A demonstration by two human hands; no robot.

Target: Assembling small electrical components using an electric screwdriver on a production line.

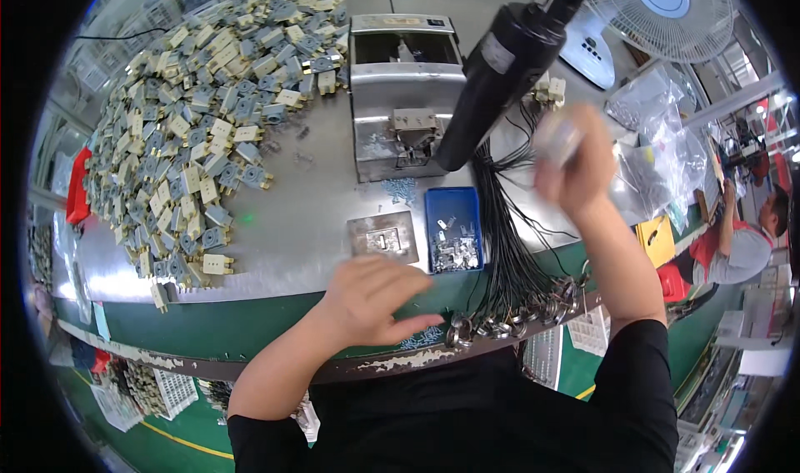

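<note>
Hovering past the counter's [308,202] near edge, the left hand [375,300] spreads loosely, thumb apart, seemingly empty, near the metal plate [367,238]. Blurred, the raised right hand [590,160] has a pale object [557,138] at its fingers; grip and long axis I can't tell. Black cables [502,240] stretch toward the near edge.

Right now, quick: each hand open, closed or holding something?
Left hand: open, thumb apart from fingers, nothing visibly held.
Right hand: blurred; seemingly at a pale object, grip cannot be told.
</note>
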